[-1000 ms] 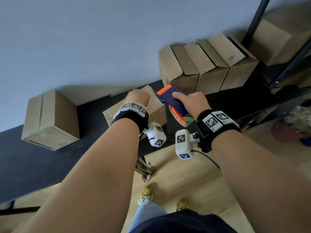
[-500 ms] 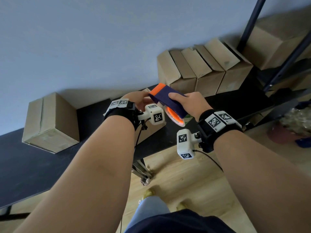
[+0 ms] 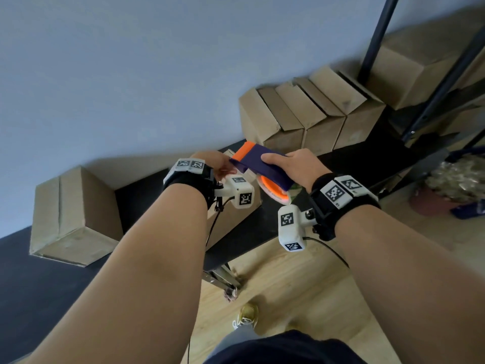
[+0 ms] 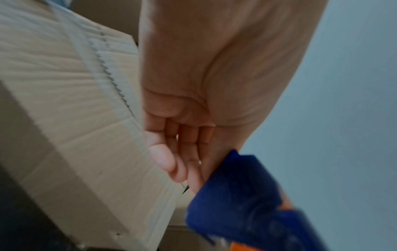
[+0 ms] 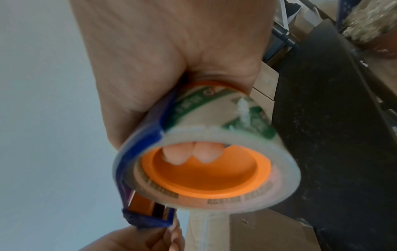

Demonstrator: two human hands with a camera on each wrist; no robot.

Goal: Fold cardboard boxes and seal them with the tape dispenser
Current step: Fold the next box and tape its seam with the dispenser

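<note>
My right hand [image 3: 295, 166] grips the blue and orange tape dispenser [image 3: 262, 165] from above, two fingertips [image 5: 193, 155] curled into the orange core of the clear tape roll [image 5: 204, 171]. It hovers over a cardboard box [image 3: 232, 227] on the black table [image 3: 39, 285]; my left arm hides most of the box. My left hand [image 3: 210, 164] is at the dispenser's orange front end. Its curled fingers [image 4: 171, 161] and thumb pinch there, seemingly on the tape end. The box top [image 4: 64, 101] lies just left of that hand. The dispenser's mouth [image 4: 247, 203] is blurred.
A closed box [image 3: 70, 214] sits on the table's left. A leaning row of boxes [image 3: 301, 122] stands against the wall behind. A black shelf post [image 3: 378, 35] and a larger box [image 3: 420, 69] are at the right. Wooden floor and my shoe [image 3: 246, 316] lie below.
My left hand lifted off the box top and turned to the dispenser's front end. The right hand shifted the dispenser slightly left toward it.
</note>
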